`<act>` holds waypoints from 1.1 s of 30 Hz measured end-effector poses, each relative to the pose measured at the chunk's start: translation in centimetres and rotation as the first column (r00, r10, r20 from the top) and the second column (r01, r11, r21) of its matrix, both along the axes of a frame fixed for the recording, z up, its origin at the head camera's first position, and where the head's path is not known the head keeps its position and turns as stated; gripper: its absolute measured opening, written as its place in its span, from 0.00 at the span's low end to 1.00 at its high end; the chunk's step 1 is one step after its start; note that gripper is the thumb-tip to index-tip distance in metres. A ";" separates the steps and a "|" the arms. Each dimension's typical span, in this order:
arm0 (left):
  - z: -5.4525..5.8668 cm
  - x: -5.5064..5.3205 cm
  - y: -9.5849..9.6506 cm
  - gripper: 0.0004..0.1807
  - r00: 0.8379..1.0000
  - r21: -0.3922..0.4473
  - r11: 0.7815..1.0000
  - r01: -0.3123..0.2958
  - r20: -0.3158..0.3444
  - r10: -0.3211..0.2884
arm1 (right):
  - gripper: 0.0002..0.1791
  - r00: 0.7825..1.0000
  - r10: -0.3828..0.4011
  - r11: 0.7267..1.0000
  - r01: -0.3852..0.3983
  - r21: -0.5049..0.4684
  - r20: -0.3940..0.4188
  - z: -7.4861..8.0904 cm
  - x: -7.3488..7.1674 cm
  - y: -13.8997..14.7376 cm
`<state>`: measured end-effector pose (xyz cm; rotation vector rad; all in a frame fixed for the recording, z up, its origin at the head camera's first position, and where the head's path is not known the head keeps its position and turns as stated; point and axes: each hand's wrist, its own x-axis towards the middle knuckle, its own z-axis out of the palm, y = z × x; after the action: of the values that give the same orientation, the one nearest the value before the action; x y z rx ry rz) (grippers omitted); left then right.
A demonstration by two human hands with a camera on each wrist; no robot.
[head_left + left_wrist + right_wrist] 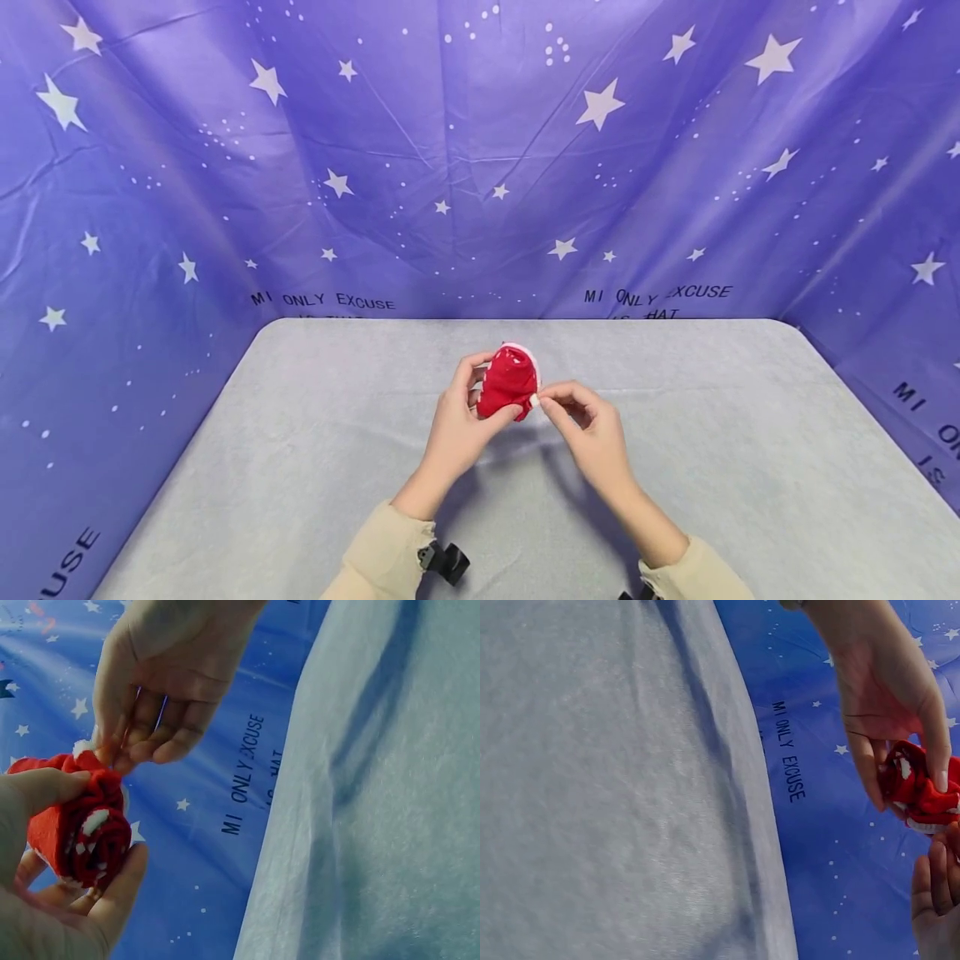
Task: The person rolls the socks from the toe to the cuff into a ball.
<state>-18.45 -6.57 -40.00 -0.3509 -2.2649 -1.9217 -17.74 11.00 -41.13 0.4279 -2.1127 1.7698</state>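
Note:
A rolled-up red cloth bundle [508, 385] with white trim is held up over the table. My left hand [459, 427] grips it from the left, thumb across its lower front and fingers behind. In the left wrist view, the end of the red roll [94, 851] shows a spiral of cloth with white patches. At the bundle's lower right edge, my right hand [597, 431] pinches a small white tuft [535, 401] between thumb and forefinger. The right wrist view shows part of the red cloth [922, 787] at its edge, with the left thumb lying over it.
A pale grey cloth covers the table [315, 467]. Behind and at both sides hangs a purple-blue curtain [420, 125] with white stars and black lettering. A small black device [450, 564] sits at the left sleeve cuff [390, 550].

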 end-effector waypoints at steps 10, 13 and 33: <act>0.1 0.3 -0.1 0.35 0.995 -0.082 0.996 -0.028 -0.100 0.020 | 0.08 0.983 -0.107 0.986 0.125 0.113 -0.151 1.7 -0.5 0.0; 0.1 0.3 -0.1 0.36 0.993 -0.111 0.993 -0.028 -0.121 0.014 | 0.05 0.984 -0.096 0.986 0.115 0.123 -0.152 1.9 -0.8 0.2; 1.1 0.4 0.1 0.20 0.990 -0.140 0.983 -0.114 -0.099 0.101 | 0.07 0.977 0.055 0.997 -0.042 0.072 -0.204 1.3 -0.9 -0.1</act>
<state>-18.03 -6.51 -38.93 -0.3198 -2.3199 -1.6591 -18.65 10.93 -39.87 0.6568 -2.0349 1.6071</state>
